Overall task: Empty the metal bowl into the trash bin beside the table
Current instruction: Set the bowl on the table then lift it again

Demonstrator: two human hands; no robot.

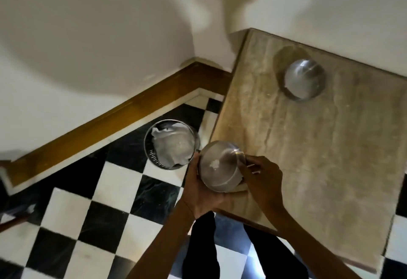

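I hold a round metal bowl at the table's near left corner, tipped toward the left. A small white clump lies inside it. My left hand cups the bowl from below and from the left. My right hand grips its right rim. The trash bin is a round perforated metal basket with crumpled white paper in it. It stands on the floor just left of the table, a short way left of and beyond the bowl.
A second metal bowl sits at the far end of the beige stone table. The floor is black and white checkered tile. A brown skirting board runs along the white wall behind the bin. My dark trouser legs show below.
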